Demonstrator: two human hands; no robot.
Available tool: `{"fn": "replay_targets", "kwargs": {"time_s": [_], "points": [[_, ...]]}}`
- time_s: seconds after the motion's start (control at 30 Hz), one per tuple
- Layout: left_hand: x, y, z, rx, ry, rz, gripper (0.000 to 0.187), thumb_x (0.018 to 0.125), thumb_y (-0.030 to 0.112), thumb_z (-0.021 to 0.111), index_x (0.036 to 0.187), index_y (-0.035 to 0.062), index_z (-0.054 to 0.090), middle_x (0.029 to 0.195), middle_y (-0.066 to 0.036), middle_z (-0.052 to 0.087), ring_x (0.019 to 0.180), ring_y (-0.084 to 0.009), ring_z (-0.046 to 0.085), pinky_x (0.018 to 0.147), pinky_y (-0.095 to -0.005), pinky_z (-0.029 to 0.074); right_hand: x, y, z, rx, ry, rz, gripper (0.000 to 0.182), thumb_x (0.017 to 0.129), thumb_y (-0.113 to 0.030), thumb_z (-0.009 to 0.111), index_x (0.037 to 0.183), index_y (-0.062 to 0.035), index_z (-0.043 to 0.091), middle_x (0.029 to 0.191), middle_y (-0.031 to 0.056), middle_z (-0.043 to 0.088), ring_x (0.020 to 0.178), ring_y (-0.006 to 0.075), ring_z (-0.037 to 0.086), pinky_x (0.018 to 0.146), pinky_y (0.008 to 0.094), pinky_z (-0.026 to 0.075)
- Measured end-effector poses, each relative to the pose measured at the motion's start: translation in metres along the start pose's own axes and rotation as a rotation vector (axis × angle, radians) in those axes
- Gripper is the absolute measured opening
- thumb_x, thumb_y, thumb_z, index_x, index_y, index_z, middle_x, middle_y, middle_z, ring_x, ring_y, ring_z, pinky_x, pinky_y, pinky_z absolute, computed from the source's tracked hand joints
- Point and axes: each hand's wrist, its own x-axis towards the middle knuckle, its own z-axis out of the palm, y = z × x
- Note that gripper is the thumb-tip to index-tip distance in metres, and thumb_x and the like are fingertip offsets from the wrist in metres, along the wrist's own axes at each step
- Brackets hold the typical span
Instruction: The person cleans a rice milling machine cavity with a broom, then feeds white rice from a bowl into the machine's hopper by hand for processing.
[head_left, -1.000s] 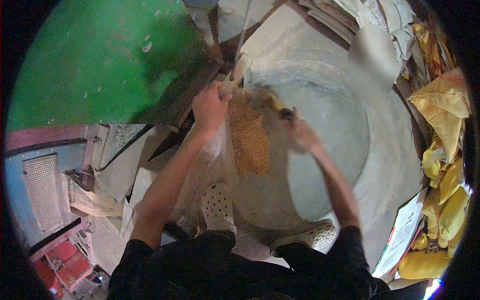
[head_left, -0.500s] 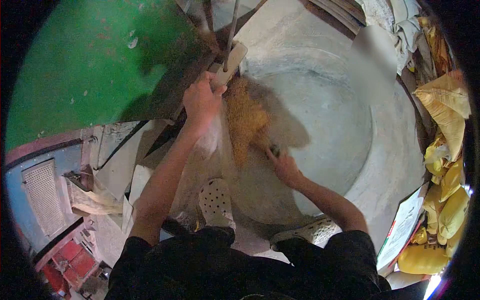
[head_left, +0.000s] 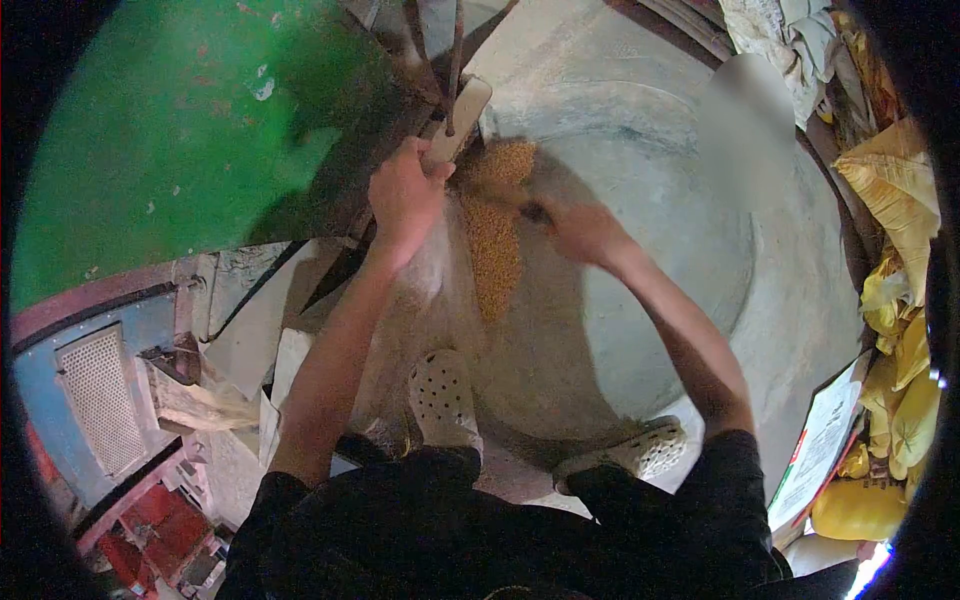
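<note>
My left hand [head_left: 408, 205] is closed around the lower end of a pale wooden piece [head_left: 463, 112] beside the green panel. Golden-brown grain [head_left: 495, 262] lies in a narrow heap on the grey floor, just right of that hand. My right hand [head_left: 590, 232] grips a short tool with a dark end [head_left: 536, 212]. Its far part is smeared by motion over the upper grain, so I cannot make out its kind.
A large green panel [head_left: 200, 130] fills the upper left. Light shoes [head_left: 445, 400] stand below the grain. Yellow sacks [head_left: 860, 510] line the right edge, near a printed board [head_left: 820, 440]. A blue machine with a perforated plate [head_left: 100, 395] is at lower left.
My right hand has moved up and slightly right with the tool, from the heap's lower right to its upper part. The grain has shifted into a narrower strip. My left hand keeps its hold.
</note>
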Motion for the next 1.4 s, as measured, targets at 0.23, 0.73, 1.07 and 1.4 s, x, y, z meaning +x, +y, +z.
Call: {"fn": "replay_targets", "kwargs": {"time_s": [0.23,0.73,1.07,1.4], "points": [[0.001,-0.007,0.006,0.035,0.034,0.03,0.035,0.076,0.024,0.072,0.101,0.004,0.059,0.092,-0.017,0.066,0.088,-0.0359,0.064,0.073,-0.0438,0.049,-0.111,-0.028,0.137,-0.231,-0.512,-0.194,0.051,0.088,-0.022,0.05,0.137,-0.0195,0.036,0.09,0.0207,0.062,0.074,0.0336,0.065,0.059,0.046,0.05],[-0.003,-0.004,0.011,0.041,0.051,-0.024,0.035,0.076,0.031,0.071,0.1,0.0075,0.06,0.085,-0.015,0.066,0.079,-0.0352,0.064,0.069,-0.0459,0.049,0.073,0.016,0.092,1.468,-0.283,0.211,0.044,0.092,-0.024,0.052,0.13,-0.007,0.038,0.074,0.006,0.056,0.058,0.0135,0.054,0.05,0.0284,0.047],[-0.005,0.002,0.019,0.019,0.057,-0.095,0.03,0.078,0.023,0.068,0.098,0.0032,0.058,0.076,-0.016,0.063,0.069,-0.0358,0.063,0.062,-0.0473,0.049,0.038,0.057,0.131,0.734,0.569,0.231,0.053,0.093,-0.025,0.052,0.138,-0.007,0.029,0.106,0.0135,0.057,0.084,0.0231,0.058,0.072,0.0354,0.049],[-0.009,0.011,0.01,-0.04,0.079,-0.155,0.033,0.076,0.013,0.066,0.101,-0.006,0.057,0.079,-0.021,0.064,0.075,-0.0343,0.065,0.066,-0.0442,0.051,0.107,-0.03,0.165,1.469,0.058,0.005,0.059,0.09,-0.029,0.055,0.137,-0.0016,0.033,0.137,0.0155,0.04,0.124,0.0258,0.041,0.1,0.0383,0.035]]}}
